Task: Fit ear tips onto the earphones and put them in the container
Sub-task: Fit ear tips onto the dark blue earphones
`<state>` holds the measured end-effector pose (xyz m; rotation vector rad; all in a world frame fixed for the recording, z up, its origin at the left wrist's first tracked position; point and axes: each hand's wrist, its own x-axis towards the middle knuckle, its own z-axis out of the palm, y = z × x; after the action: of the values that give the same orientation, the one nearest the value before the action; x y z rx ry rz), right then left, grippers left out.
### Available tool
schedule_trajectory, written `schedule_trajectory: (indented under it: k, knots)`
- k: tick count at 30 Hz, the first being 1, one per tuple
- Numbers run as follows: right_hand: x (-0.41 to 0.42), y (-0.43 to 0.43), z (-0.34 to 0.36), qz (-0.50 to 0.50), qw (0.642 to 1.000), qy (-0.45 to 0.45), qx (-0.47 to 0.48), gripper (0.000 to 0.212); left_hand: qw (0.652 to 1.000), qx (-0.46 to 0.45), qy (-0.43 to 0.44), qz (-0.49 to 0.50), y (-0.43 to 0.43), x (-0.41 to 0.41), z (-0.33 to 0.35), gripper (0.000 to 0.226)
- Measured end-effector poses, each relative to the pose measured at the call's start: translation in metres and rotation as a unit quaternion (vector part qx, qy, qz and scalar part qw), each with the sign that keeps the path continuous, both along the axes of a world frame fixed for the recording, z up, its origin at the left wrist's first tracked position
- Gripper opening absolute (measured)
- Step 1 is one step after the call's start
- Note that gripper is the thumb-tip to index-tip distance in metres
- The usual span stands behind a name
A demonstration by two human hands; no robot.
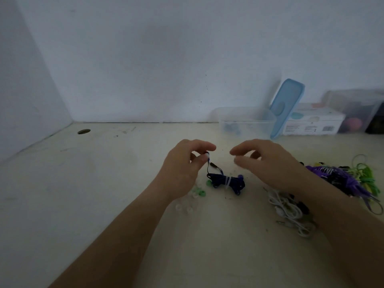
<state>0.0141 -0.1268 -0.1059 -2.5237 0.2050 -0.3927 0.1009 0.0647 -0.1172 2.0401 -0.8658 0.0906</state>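
Step in hand: tip fitting. The left hand [185,165] pinches one earbud [206,155] of the dark blue earphones [226,182] between thumb and forefinger. Their tied cable bundle lies on the table [124,183] at 5 o'clock from that hand. The right hand [268,161] hovers just beside it, thumb and forefinger apart. Blur hides whether it holds a tip.

The next move probably calls for a tip pressed squarely onto the earbud. Loose ear tips [197,193] lie at 6 o'clock, near the left wrist.

The clear container [245,123] stands open at 1 o'clock, its blue lid [286,107] leaning against it. The path to it looks unobstructed. Open table extends toward 9 and 12 o'clock as far as the walls. At 4 o'clock, white earphones [288,210] and a purple-green cable pile [349,177] crowd the right forearm, so snagging is a risk.
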Motion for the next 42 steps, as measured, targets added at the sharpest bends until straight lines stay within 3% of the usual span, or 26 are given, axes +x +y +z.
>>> schedule_trajectory:
  k: [2,4,8,12,20,26,31,37,39,42]
  knots:
    - [-0.003,0.001,0.001,0.030,0.993,0.090,-0.065,0.048,0.999,0.039,-0.024,0.011,-0.002,0.001,-0.002,0.020]
    - [-0.005,0.006,0.001,0.051,0.987,0.128,-0.088,0.059,0.997,0.064,-0.040,0.013,-0.004,0.000,-0.004,0.016]
    - [-0.005,0.012,0.000,0.067,0.984,0.118,-0.112,0.034,0.996,0.072,-0.048,0.022,-0.008,-0.002,-0.006,0.011]
    - [-0.005,0.008,-0.002,0.053,0.990,0.097,-0.082,0.021,0.997,0.050,-0.040,0.032,-0.009,-0.003,-0.009,0.013]
    - [-0.006,0.002,0.012,0.006,0.990,-0.051,0.129,0.014,0.980,-0.150,0.112,0.072,-0.012,-0.004,0.015,0.012]
    - [0.006,-0.010,0.052,-0.025,0.966,-0.147,0.212,0.013,0.924,-0.283,0.251,0.050,-0.028,0.003,0.055,0.014]
    - [0.038,-0.049,0.080,-0.080,0.956,-0.184,0.215,0.013,0.956,-0.234,0.162,0.065,-0.077,0.041,0.074,0.016]
    - [0.101,-0.102,0.084,-0.123,0.986,-0.081,0.077,0.014,0.993,-0.081,0.008,0.084,-0.133,0.099,0.069,0.013]
    - [0.121,-0.113,0.077,-0.124,0.992,-0.030,0.010,0.021,0.996,-0.015,-0.020,0.089,-0.147,0.114,0.060,0.011]
    - [0.135,-0.119,0.064,-0.120,0.993,0.000,-0.018,0.045,0.994,0.059,-0.032,0.088,-0.158,0.126,0.048,0.011]
